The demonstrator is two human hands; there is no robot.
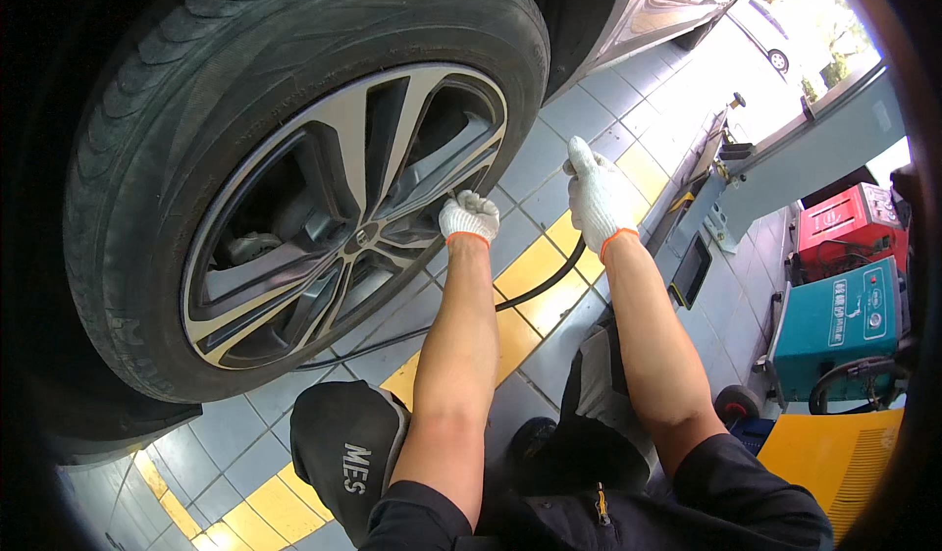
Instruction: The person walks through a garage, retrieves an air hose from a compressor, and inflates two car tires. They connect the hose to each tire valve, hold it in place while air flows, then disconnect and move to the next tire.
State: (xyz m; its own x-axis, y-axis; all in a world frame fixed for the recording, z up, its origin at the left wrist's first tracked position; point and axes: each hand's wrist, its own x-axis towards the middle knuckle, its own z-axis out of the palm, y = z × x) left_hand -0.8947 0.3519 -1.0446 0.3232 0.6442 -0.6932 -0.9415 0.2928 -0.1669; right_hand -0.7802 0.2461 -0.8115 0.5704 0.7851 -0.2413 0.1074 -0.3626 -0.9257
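A large car wheel fills the left side, its black tyre [128,178] around a silver and black spoked rim [363,237]. My left hand [469,217], in a white knitted glove with an orange cuff, is closed at the rim's right edge. What its fingers pinch, if anything, is hidden. Farther right, my right hand [597,196], gloved alike, is raised over the floor with its thumb up and fingers curled. A black hose [546,288] rises from beside the tyre and disappears at its palm; the hose's end is hidden.
Grey floor tiles [368,365] carry a band of yellow tiles [540,271]. At right stand a teal machine [834,320], a red machine [849,227] and a yellow panel [834,453]. A grey metal post [814,149] with lift parts stands beyond my right hand. A black cap [343,453] shows below.
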